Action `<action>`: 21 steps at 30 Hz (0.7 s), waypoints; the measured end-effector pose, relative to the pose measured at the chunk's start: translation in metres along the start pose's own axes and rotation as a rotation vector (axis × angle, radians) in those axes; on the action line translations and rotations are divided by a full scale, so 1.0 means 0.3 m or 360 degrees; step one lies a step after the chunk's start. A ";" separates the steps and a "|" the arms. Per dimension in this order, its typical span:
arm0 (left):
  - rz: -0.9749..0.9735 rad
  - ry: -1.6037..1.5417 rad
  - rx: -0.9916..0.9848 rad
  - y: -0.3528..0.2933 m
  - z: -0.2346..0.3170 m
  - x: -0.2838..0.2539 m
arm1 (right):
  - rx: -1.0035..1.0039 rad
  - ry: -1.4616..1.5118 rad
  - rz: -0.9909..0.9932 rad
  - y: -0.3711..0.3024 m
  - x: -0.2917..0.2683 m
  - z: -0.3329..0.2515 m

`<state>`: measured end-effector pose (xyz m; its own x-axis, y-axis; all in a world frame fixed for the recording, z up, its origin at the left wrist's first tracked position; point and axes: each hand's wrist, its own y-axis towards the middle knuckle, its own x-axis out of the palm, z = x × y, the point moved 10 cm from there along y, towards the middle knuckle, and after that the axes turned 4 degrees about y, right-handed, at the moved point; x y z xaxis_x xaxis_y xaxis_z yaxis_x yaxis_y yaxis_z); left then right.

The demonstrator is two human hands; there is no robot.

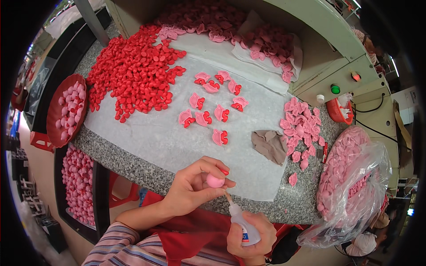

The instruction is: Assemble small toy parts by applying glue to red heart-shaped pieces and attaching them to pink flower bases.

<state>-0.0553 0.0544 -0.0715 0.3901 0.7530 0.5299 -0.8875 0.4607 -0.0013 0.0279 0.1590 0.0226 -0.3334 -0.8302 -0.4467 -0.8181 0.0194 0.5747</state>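
While the left hand (193, 186) pinches a small rounded pink plastic piece (215, 181) above the granite counter's edge (133, 166), the right hand (250, 235) grips a small white glue bottle (242, 224), nozzle touching it. Squeezing too hard could flood glue onto the fingertips (224, 170).

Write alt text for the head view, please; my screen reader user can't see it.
A left hand holds a small pink piece while the right hand points a glue bottle nozzle at it. Beyond, a white sheet on a granite counter carries a red pieces pile and assembled pink-and-red pieces.
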 end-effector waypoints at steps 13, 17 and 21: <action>0.0007 0.0003 -0.0016 -0.001 -0.004 -0.005 | 0.0001 0.0008 -0.0001 0.005 0.002 -0.001; 0.0010 0.0008 -0.0021 -0.001 -0.002 -0.004 | 0.0006 0.0003 -0.0008 0.009 0.004 -0.003; -0.0021 0.0005 -0.0024 -0.001 -0.004 -0.003 | 0.0010 0.0002 -0.0015 0.009 0.005 -0.002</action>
<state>-0.0552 0.0541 -0.0730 0.4028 0.7483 0.5271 -0.8784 0.4778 -0.0070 0.0254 0.1575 0.0238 -0.3250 -0.8312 -0.4510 -0.8242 0.0151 0.5661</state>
